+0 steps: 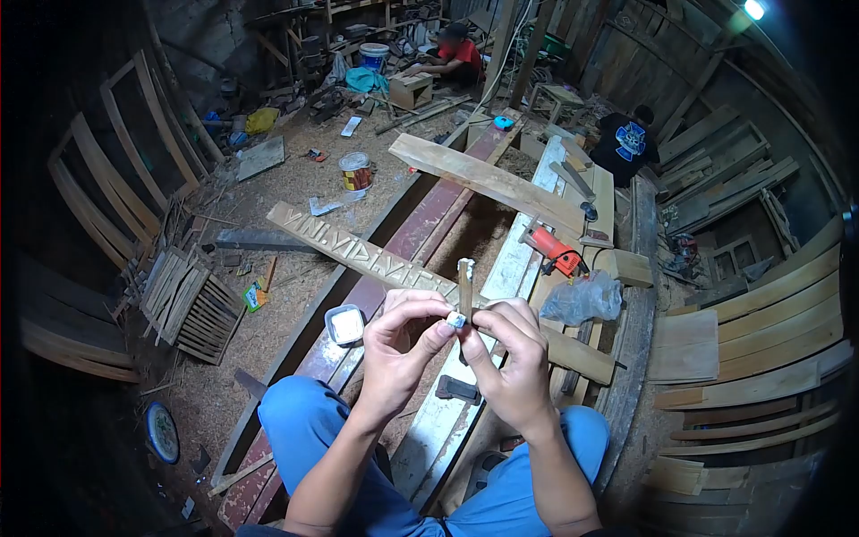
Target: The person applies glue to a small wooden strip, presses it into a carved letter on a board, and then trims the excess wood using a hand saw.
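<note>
Between the thumb and forefinger of my left hand (398, 353) is a small white and bluish lump (456, 319), too small to name. My right hand (512, 358) pinches a thin wooden stick (465, 291) upright, its top smeared with white. The fingertips of both hands meet around the lump and the stick. Behind them lies a wooden board carved with raised letters (344, 249), its right part hidden by my hands. Left of my left hand, a small square tub (344, 324) holds white material. A dark block-shaped object (458, 389) rests on the white-painted plank below my hands.
A red power tool (553, 249) and a clear plastic bag (582, 300) lie at the right. A bare plank (492, 179) crosses the long beams. A paint can (355, 172) and a slatted wooden piece (192, 304) are at left. Two people (461, 58) (626, 143) sit farther back.
</note>
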Available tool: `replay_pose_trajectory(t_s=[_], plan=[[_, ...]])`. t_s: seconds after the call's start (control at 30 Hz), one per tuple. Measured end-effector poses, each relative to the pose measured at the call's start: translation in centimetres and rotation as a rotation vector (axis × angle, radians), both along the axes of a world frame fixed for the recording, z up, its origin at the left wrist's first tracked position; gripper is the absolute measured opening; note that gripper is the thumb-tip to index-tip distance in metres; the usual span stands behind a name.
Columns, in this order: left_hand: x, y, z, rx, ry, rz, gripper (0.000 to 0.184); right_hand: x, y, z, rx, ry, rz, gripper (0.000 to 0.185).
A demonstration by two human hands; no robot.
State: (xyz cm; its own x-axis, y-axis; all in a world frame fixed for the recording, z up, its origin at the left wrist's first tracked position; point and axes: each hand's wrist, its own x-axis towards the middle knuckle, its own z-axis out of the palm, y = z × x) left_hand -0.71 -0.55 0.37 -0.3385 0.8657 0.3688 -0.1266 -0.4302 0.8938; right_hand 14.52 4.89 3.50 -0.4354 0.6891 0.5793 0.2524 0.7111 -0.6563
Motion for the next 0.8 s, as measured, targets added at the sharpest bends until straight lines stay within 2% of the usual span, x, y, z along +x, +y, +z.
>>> replay_pose_trajectory(t_s=[0.5, 0.6, 0.67, 0.8], plan=[[0.32, -0.17, 0.3, -0.043, -0.061, -0.016, 0.019, 0.27, 0.04, 0.15, 0.114, -0.066, -0.029, 0.013], [0.37, -0.15, 0.38, -0.049, -0.027, 0.015, 0.019, 0.26, -0.04, 0.19, 0.152, -0.085, -0.057, 0.013], [0.41, -0.12, 0.41, -0.022, 0.197, 0.129, 0.018, 0.29, -0.09, 0.25, 0.168, -0.097, -0.072, 0.013], [0.9, -0.17, 0.56, 0.001, 0.184, 0.186, 0.018, 0.19, -0.18, 0.24, 0.171, -0.077, -0.07, 0.013]])
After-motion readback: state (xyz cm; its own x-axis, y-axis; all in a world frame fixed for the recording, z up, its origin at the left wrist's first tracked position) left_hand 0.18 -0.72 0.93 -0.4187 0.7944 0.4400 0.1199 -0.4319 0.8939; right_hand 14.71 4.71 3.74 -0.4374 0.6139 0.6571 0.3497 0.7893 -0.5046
